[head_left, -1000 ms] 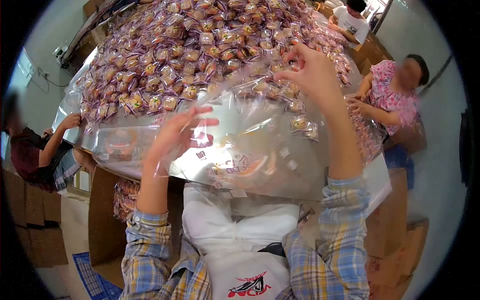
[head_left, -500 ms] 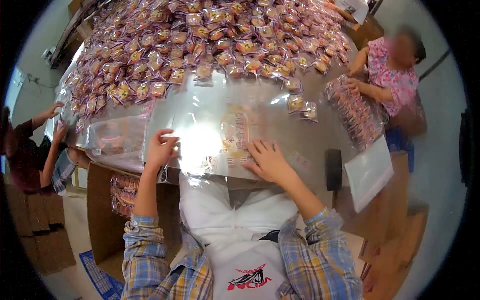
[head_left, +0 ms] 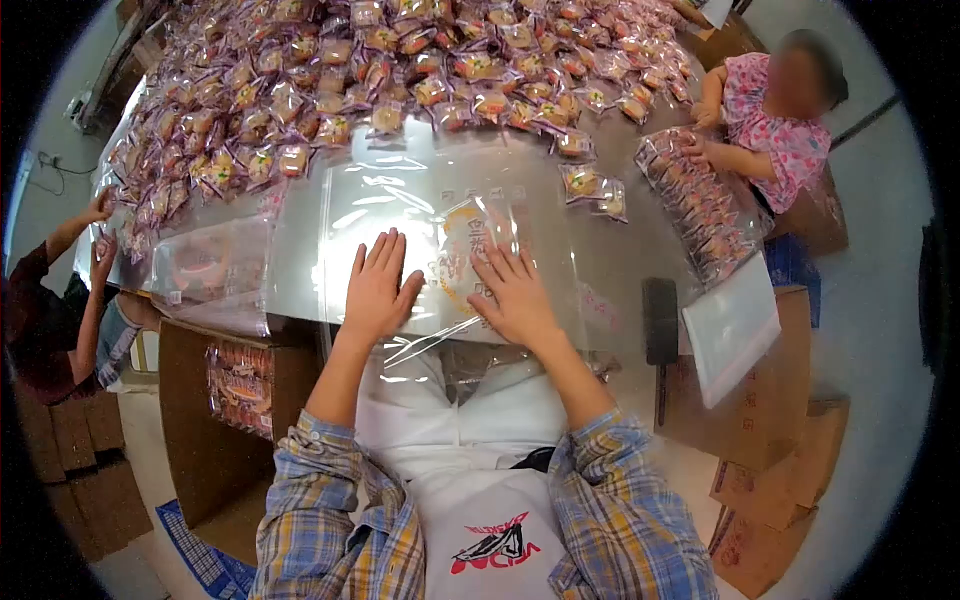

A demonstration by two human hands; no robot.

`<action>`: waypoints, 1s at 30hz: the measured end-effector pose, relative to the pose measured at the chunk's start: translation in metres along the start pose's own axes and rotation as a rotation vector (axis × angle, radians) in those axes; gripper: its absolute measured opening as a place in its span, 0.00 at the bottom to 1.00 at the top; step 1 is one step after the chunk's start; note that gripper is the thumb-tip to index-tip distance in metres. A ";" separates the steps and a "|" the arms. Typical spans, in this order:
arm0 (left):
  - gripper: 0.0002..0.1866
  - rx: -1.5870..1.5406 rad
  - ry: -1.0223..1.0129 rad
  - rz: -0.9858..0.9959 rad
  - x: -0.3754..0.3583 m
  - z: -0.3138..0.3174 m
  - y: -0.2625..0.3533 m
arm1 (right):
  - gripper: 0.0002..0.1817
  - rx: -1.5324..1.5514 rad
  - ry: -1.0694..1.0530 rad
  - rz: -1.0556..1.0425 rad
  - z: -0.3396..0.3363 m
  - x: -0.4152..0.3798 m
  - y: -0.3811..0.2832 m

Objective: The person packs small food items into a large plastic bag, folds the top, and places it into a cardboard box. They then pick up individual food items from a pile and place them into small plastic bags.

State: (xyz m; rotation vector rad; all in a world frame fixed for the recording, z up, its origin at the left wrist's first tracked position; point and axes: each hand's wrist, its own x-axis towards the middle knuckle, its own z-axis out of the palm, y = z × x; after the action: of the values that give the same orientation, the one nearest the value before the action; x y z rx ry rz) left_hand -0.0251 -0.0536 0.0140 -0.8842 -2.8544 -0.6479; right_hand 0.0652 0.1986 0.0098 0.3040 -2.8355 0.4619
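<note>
A large clear plastic bag (head_left: 455, 215) with printed lettering lies spread on the shiny metal table (head_left: 605, 255), its near edge hanging over my lap. My left hand (head_left: 380, 290) rests flat on the bag's left half, fingers stretched away from me. On its right half, over part of the print, my right hand (head_left: 512, 300) lies with the fingers spread. Neither hand grips anything. Beyond the bag is a broad heap of small wrapped buns or cakes (head_left: 390, 70) in purple-edged packets. A few loose packets (head_left: 582, 182) sit right of the bag.
At the right, a person in a pink floral top (head_left: 765, 120) handles a filled clear bag (head_left: 700, 200). Flat clear bags (head_left: 735, 325) hang by the table edge. Below left stands an open carton (head_left: 200, 480) with a packed bag (head_left: 240, 388). Another person's arms (head_left: 70, 235) reach in at far left.
My left hand has moved right and flattened onto the bag from a raised, curled pose. My right hand has shifted slightly away from me. The bag now lies farther over the near edge.
</note>
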 end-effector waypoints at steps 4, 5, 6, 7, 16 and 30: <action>0.36 -0.093 -0.016 -0.026 -0.002 -0.006 0.004 | 0.34 0.046 -0.059 0.037 -0.007 -0.011 0.004; 0.36 -0.062 0.031 -0.023 -0.001 -0.009 0.003 | 0.33 0.056 -0.048 0.048 -0.009 -0.011 0.006; 0.36 -0.032 0.078 -0.026 -0.007 -0.013 -0.002 | 0.33 0.059 -0.033 0.047 -0.011 -0.014 0.010; 0.36 -0.001 0.123 -0.031 -0.012 -0.017 -0.010 | 0.31 0.039 -0.008 0.056 -0.014 -0.016 0.015; 0.32 0.144 0.067 -0.089 -0.026 -0.031 -0.044 | 0.13 0.652 0.303 0.457 -0.031 -0.049 0.066; 0.41 0.332 0.163 0.162 -0.037 -0.115 0.060 | 0.21 0.391 0.086 -0.075 -0.106 -0.001 0.001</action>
State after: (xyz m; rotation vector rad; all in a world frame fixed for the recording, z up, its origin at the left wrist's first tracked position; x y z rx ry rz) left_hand 0.0343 -0.0764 0.1334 -0.9431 -2.6036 -0.2085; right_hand 0.0880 0.2347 0.1065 0.4482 -2.6236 0.9889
